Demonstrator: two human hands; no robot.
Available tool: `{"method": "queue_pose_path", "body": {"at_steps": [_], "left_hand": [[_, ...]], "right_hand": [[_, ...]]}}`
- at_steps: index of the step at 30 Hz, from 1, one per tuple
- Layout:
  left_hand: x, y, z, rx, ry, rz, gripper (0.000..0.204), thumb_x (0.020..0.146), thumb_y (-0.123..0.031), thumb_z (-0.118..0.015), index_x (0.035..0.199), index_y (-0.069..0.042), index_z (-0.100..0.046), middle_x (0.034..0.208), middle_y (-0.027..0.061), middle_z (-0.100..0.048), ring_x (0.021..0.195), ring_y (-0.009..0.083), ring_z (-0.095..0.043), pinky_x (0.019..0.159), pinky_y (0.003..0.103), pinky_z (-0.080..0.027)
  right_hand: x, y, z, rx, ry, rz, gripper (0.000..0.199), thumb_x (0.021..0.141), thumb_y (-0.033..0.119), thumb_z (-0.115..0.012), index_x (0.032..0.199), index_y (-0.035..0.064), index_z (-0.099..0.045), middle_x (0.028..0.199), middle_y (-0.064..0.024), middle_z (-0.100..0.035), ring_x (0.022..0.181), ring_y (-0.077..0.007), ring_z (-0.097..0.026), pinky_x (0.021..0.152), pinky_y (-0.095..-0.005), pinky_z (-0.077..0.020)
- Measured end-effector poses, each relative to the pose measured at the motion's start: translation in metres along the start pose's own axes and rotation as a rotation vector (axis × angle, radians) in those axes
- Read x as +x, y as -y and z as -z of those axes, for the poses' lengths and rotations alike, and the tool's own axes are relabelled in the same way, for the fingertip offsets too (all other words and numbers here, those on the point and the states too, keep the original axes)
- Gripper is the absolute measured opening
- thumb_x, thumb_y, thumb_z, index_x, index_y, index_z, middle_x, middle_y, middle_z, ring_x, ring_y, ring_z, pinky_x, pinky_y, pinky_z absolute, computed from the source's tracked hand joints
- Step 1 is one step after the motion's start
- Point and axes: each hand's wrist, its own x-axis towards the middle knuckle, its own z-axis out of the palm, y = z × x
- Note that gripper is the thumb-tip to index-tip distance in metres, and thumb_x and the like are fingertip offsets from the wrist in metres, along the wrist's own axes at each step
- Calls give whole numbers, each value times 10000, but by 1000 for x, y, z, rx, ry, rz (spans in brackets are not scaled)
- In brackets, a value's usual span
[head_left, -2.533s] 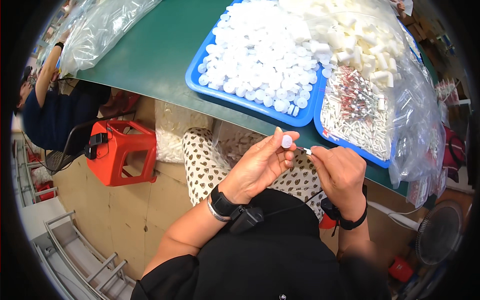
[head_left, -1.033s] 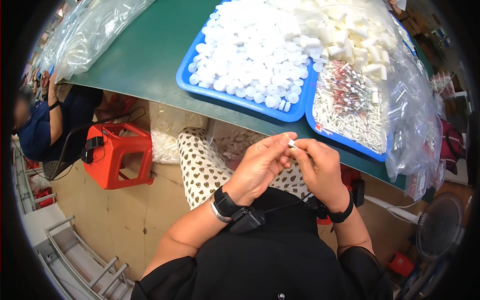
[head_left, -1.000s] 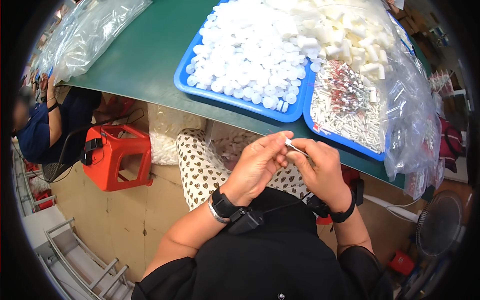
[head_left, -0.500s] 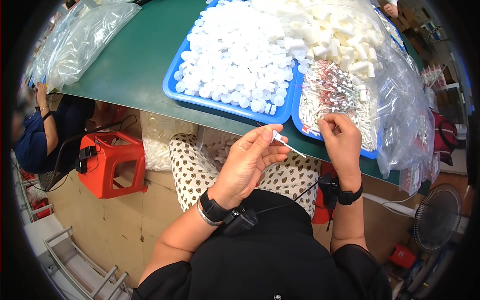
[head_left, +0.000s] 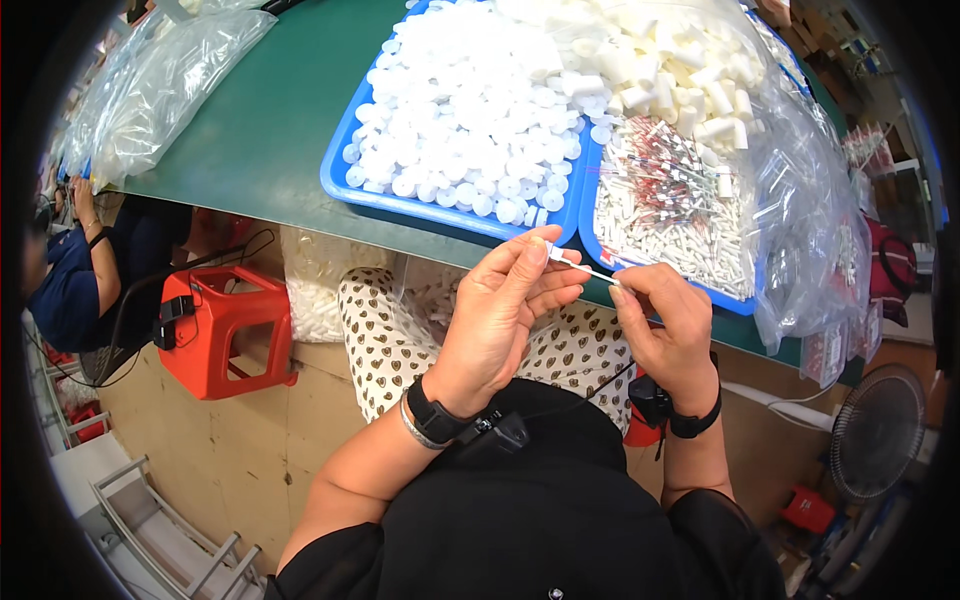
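Observation:
Between thumb and fingers, my left hand (head_left: 505,305) pinches a white connector piece with a thin white stem (head_left: 590,270), which slants down toward the right. My right hand (head_left: 675,325) is closed in a pinch at the far tip of that stem. Whether a small part sits between its fingertips is hidden. Just beyond my right hand, a blue tray (head_left: 590,235) holds many small white tubes (head_left: 625,225) and a heap of thin red and dark wired parts (head_left: 665,175). Left of it, another blue tray (head_left: 345,190) is piled with translucent white caps (head_left: 460,110).
Cream cylinders (head_left: 690,75) lie in a clear bag behind the tubes. More plastic bags (head_left: 170,90) rest on the green table (head_left: 250,130). Below are a red stool (head_left: 225,330) and, at right, a fan (head_left: 878,435). Another person (head_left: 75,270) sits at far left.
My right hand has come from the tray of small tubes, down and left, to the tip of the stem. My left hand keeps its pinch, nearly in place.

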Motion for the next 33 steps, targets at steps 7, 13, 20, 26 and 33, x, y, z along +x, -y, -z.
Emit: {"method": "queue_pose_path", "body": {"at_steps": [7,13,20,26,33], "left_hand": [[-3,6,-1,160,35,-28,401,1016,-207,-544,1335,32,-504,1178,143,-646,1047,186,-646,920,309,-536],[-6,14,-3,230,141,-8,419,1020,-176,-533,1377,36,-478,1321,162,-590,1156,199,-595,1001,340,-492],[-7,11,-4,301,49,-114,334,1018,-176,-545,1289,18,-575,1195,90,-657,1065,119,-603,931,281,-474],[-3,6,2,200,21,12,380,1032,-251,-511,1288,30,-533,1049,109,-662,867,118,-620,778,250,-506],[-2,11,14,175,-11,22,373,1026,-238,-521,1263,49,-545,1038,106,-664,843,106,-617,768,244,-508]], "right_hand": [[0,-3,-7,25,-26,74,86,852,-4,-682,929,1,-643,751,-93,-631,604,-211,-612,529,-299,-468],[-1,8,0,967,249,-752,169,1008,107,-539,989,-38,-625,785,-62,-666,610,-87,-627,541,-228,-514],[10,-2,17,224,70,-275,128,955,71,-590,1033,1,-664,759,-72,-686,584,-137,-650,550,-271,-513],[36,-121,87,-565,-132,-352,194,913,188,-616,1047,53,-657,850,-195,-683,771,-384,-655,677,-420,-515],[45,-164,84,-765,115,-322,327,881,272,-657,1093,28,-612,923,-155,-692,825,-338,-663,691,-401,-509]]}}
